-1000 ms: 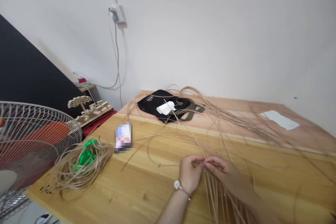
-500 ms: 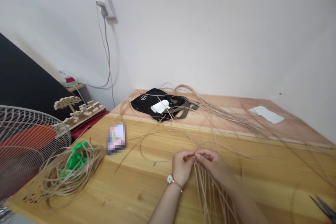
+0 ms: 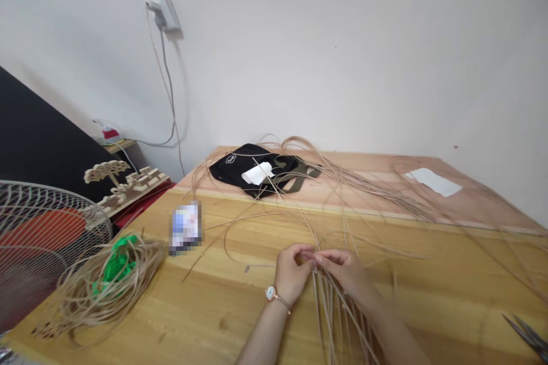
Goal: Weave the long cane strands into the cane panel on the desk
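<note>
Left hand and right hand meet at the fingertips, both pinching thin tan strands over the near middle of the wooden table. Judged light, springy, liable to kink; best gripped where they gather, thumb against forefinger.

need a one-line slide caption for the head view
Left hand and right hand pinch pale strands over a wooden table, a coiled bundle at left.

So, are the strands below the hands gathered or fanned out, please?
Fanned out: the strands run apart toward the viewer, table showing between them.
</note>
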`<state>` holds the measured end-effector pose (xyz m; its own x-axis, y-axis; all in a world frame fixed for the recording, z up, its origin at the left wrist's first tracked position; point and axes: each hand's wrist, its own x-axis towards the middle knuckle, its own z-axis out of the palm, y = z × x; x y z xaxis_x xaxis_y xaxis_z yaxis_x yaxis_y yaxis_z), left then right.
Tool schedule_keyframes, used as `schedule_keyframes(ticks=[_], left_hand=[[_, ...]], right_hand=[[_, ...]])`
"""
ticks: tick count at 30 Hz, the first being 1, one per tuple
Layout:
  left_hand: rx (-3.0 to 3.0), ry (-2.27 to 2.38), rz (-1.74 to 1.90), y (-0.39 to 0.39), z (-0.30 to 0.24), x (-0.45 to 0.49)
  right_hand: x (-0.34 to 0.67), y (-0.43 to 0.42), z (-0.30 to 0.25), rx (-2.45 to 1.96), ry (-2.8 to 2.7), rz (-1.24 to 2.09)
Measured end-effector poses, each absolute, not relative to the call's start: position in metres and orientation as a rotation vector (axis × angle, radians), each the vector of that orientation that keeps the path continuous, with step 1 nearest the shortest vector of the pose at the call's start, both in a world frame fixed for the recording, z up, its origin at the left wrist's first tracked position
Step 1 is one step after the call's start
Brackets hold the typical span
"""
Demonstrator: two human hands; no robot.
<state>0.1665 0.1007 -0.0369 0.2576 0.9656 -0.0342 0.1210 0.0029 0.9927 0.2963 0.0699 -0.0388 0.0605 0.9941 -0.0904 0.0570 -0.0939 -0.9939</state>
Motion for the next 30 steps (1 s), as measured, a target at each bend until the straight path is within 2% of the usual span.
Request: schedule_keyframes(ticks=[15,30], left_hand=[[1.469,1.155,0.849,0.0982,-0.0423,0.1652],[1.071,0.971,0.956,0.0984,-0.0363,0.1678]], right_hand=[[0.2957,0.0671,-0.0427,-1.361,-1.091,1.128],[0.2897,0.0665,-0.0414,-1.361,-1.12,0.973]])
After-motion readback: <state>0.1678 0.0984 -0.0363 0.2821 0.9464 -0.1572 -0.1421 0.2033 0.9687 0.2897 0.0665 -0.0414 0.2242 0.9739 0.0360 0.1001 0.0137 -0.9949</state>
